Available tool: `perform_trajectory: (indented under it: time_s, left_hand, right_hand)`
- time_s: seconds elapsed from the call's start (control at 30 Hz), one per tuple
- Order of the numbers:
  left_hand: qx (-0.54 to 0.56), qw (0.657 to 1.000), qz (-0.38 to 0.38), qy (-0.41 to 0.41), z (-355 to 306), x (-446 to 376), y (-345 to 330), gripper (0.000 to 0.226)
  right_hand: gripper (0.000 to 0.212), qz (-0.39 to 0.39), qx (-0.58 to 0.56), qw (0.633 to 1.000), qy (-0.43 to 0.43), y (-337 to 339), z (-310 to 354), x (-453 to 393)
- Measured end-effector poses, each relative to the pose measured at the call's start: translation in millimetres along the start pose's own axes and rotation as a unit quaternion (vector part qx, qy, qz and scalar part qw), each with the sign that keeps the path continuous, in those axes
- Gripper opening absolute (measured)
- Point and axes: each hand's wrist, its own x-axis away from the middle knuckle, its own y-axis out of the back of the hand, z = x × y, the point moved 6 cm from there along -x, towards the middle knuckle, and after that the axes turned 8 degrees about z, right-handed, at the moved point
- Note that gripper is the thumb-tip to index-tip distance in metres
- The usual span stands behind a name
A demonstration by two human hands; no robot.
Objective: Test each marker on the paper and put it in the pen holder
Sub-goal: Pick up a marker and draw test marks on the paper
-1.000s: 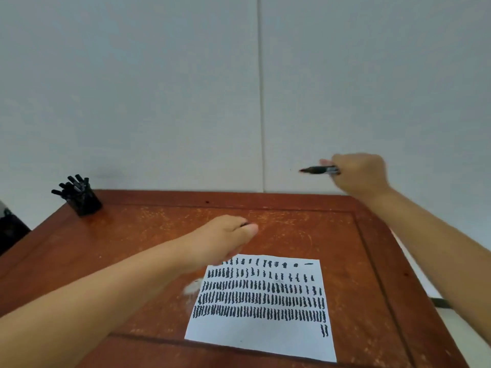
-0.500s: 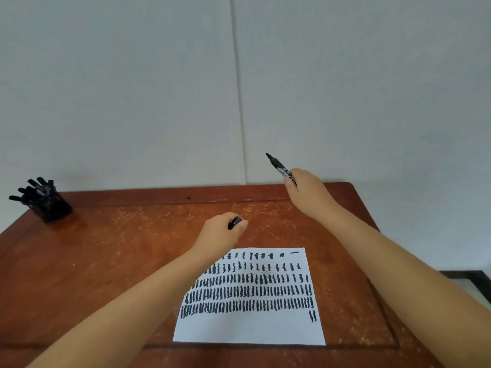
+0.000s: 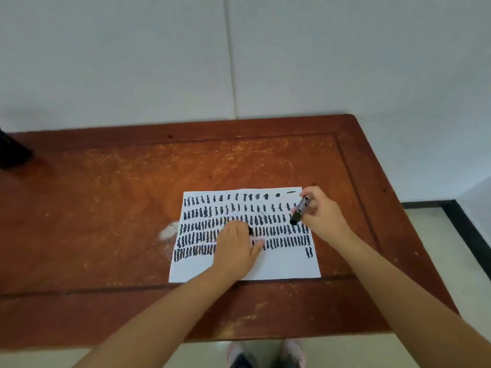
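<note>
Nearest the camera, two shoes (image 3: 265, 354) stand on the pale floor (image 3: 451, 248) just below the table's front edge. Both bare forearms reach up over the worn red-brown table (image 3: 106, 221) to the paper (image 3: 287, 264), which lies flat right of centre and carries rows of short black strokes over most of its upper part, the bottom strip being bare white.

The left hand (image 3: 236, 251) rests on the paper's middle, knuckles up, fingers curled; a small black thing, the cap (image 3: 250, 230), shows at its fingertips (how it is gripped I cannot tell, as the hand hides most of it).

The right hand (image 3: 322, 216) is over the paper's right edge, its thumb and fingers clamped on a black marker (image 3: 299, 211). The marker slants, lower end down and left above the third row of strokes near the right margin; whether that end touches the sheet cannot be told.

Farther back, at the table's far left corner, a dark shape (image 3: 12, 152) is cut off by the frame edge. Behind the table rises a grey-white wall (image 3: 345, 62) with one vertical seam.
</note>
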Motion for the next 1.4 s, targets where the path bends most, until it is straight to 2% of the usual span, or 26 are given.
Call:
perform_trajectory:
  time_s: [0.07,0.17,0.27,0.37,0.53,0.63,0.73,0.93,1.2,1.4]
  left_hand:
    - [-0.016,1.0,0.008,-0.007,-1.0,9.8,-17.3,0.047]
    - [-0.058,0.995,0.076,0.019,-3.3,18.5,-38.0,0.057]
    - [-0.058,0.991,0.116,0.039,-1.9,20.9,-49.8,0.068]
    - [-0.06,0.991,0.115,0.031,-0.6,20.7,-53.7,0.065]
    - [-0.071,0.991,0.114,0.021,-0.4,20.2,-57.8,0.064]
    - [-0.083,0.991,0.102,0.018,-1.0,19.9,-57.0,0.067]
    - [-0.091,0.991,0.095,0.011,-0.5,19.8,-58.2,0.067]
    - [-0.101,0.992,0.076,0.0,0.3,19.2,-59.9,0.069]
    - [-0.112,0.992,0.064,0.005,0.8,19.2,-59.5,0.069]
    - [-0.106,0.993,0.054,0.002,-0.5,18.6,-58.8,0.063]
  right_hand:
    - [0.021,-0.05,0.001,0.998,0.029,-3.3,-10.2,10.9]
    - [0.019,-0.06,-0.048,0.992,0.096,-17.2,-21.4,26.0]
    - [0.02,-0.07,-0.169,0.981,0.061,-32.1,-39.6,35.5]
    - [0.021,-0.083,-0.22,0.972,0.019,-47.6,-56.9,42.5]
    - [0.015,-0.207,-0.18,0.962,0.002,-42.6,-68.6,50.7]
    - [0.024,-0.241,-0.161,0.957,-0.012,-39.2,-71.1,51.7]
    - [0.031,-0.236,-0.148,0.96,-0.011,-39.2,-72.1,51.6]
    - [0.014,-0.206,-0.092,0.974,-0.018,-35.7,-73.6,49.5]
    - [0.012,-0.211,-0.115,0.969,0.05,-40.9,-71.4,50.4]
    - [0.015,-0.21,-0.115,0.97,0.037,-41.4,-74.8,48.4]
